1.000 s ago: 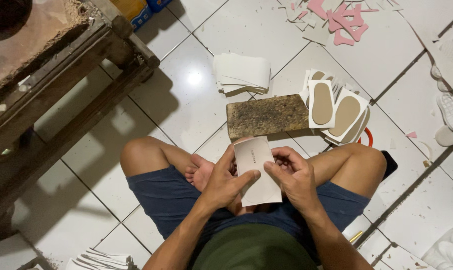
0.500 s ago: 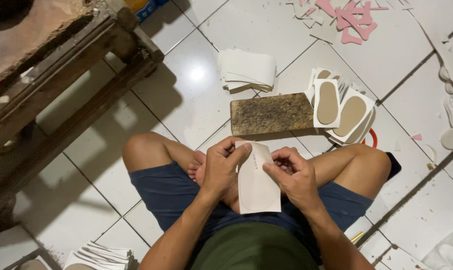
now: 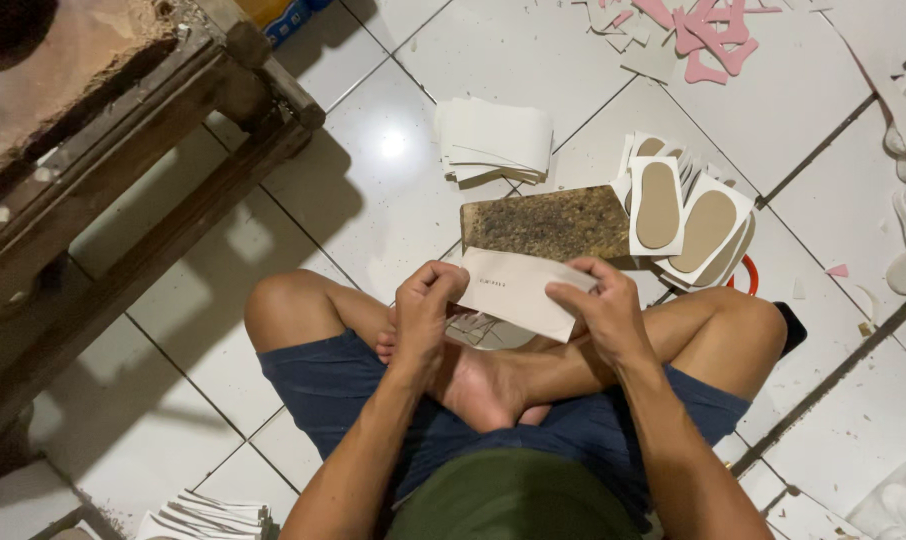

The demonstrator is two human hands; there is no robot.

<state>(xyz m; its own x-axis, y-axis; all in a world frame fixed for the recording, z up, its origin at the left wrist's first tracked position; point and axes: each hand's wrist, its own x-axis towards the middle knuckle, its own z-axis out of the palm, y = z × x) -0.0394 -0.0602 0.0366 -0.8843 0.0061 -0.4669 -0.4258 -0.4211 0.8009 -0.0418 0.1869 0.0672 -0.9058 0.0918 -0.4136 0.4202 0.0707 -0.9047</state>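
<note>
I sit cross-legged on a white tiled floor. Both hands hold one white rectangular sheet (image 3: 518,290) above my feet. My left hand (image 3: 425,308) pinches its left end and my right hand (image 3: 601,305) grips its right end, so the sheet lies nearly level and tilts down to the right. Just beyond it on the floor rests a worn brown board (image 3: 548,222).
A stack of white sheets (image 3: 495,138) lies past the board. White cards with tan sole-shaped cutouts (image 3: 685,215) are piled at the right. Pink and white scraps (image 3: 693,30) litter the far floor. A wooden bench (image 3: 123,150) stands at left. More sheets (image 3: 208,518) lie near my left knee.
The sheet, upright between my hands before, has been turned to lie sideways. My hands have moved apart to its two ends.
</note>
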